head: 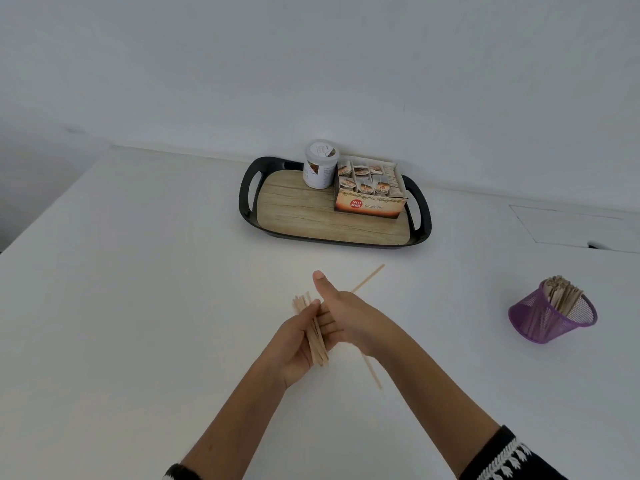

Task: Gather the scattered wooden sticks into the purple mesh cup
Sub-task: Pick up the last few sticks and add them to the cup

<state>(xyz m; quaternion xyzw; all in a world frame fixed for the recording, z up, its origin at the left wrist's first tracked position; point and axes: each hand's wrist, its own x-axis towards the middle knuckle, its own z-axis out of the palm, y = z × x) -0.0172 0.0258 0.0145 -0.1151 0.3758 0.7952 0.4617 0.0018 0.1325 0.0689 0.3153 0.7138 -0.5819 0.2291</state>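
While the left hand (298,344) curls around a bundle (313,332) of sticks at lower center, its long axis runs up-left, tips fanning above the fingers. Flat against the bundle presses the right hand (341,308), thumb raised. Two loose sticks (369,278) lie by it. At right, one cup (550,315) holds many sticks.

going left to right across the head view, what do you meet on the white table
bundle of wooden sticks gripped in the left hand → right hand → loose wooden stick → purple mesh cup with sticks in it. The tray at the back spans the middle, so it is left out.
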